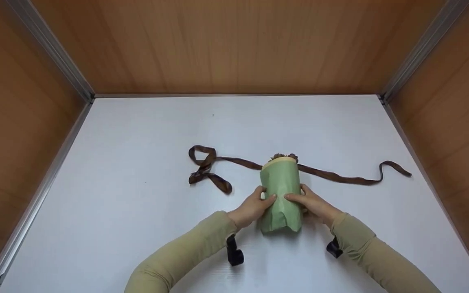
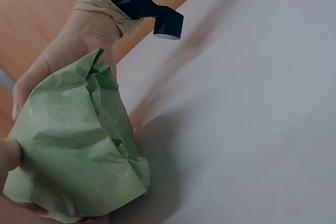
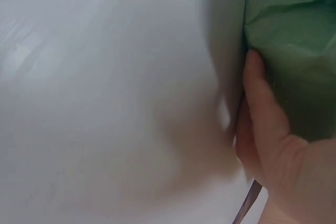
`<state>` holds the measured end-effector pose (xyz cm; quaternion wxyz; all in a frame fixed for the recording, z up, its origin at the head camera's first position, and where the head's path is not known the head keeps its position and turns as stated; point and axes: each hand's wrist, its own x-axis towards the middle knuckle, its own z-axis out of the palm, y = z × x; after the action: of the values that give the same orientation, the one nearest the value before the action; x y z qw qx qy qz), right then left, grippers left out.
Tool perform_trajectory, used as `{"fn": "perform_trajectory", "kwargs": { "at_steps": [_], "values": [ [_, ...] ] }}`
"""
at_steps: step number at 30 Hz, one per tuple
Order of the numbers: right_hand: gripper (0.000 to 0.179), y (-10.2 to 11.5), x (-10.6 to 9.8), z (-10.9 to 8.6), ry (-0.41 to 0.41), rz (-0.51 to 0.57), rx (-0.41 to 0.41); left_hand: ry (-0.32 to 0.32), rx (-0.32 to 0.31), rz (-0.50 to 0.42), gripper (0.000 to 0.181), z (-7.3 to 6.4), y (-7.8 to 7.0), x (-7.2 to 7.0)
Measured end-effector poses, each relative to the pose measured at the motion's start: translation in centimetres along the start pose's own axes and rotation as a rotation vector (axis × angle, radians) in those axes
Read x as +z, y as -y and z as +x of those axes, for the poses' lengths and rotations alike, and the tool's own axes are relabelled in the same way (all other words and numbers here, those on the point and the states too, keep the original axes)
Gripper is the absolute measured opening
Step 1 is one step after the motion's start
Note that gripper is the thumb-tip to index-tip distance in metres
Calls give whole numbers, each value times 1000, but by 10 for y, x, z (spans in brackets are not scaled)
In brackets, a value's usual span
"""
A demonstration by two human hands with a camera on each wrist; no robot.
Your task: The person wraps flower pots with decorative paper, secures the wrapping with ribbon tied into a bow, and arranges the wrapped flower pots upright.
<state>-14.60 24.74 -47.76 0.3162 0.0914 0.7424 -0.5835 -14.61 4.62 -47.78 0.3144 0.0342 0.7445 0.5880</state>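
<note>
A bundle wrapped in green paper [image 1: 282,183] is held between both hands over the white table, its crumpled lower end toward the person. Brown, ruffled dried-flower-like tips [image 1: 285,156] show above a pale yellow inner layer at its far end. My left hand [image 1: 253,206] grips the left side, thumb across the front; my right hand [image 1: 314,203] grips the right side the same way. In the right wrist view, that hand's fingers [image 3: 262,98] lie along the green paper [image 3: 296,40]. Behind the bundle runs a brown ribbon [image 1: 336,177], its middle hidden by the wrap.
The ribbon's left end [image 1: 206,162] lies in a loose loop and its right end curls near the table's right side. Wooden panels [image 1: 234,49] wall the white table [image 1: 116,183] at the back and both sides. A black wrist camera [image 1: 234,252] hangs below the left sleeve.
</note>
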Motion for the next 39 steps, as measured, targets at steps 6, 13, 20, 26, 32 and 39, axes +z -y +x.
{"fn": "perform_trajectory", "kwargs": {
  "at_steps": [6, 13, 20, 26, 32, 39],
  "values": [
    [88, -2, 2, -6, -3, 19, 2, -7, 3, -18, 54, -8, 3, 3],
    [86, 7, 5, -14, 21, 51, -22, -11, 51, 5, 51, -20, -2, 0],
    [88, 29, 10, -3, -5, 87, -99, -76, 156, 62, 50, -18, -12, -18],
    [92, 50, 23, 24, -51, 155, -123, -147, 151, 128, 53, -3, -18, -45],
    [95, 64, 32, 47, -93, 189, -87, -202, 148, 159, 51, 15, -18, -66],
    [98, 70, 37, 66, -129, 195, -78, -269, 176, 120, 47, 35, -11, -75]
  ]
}}
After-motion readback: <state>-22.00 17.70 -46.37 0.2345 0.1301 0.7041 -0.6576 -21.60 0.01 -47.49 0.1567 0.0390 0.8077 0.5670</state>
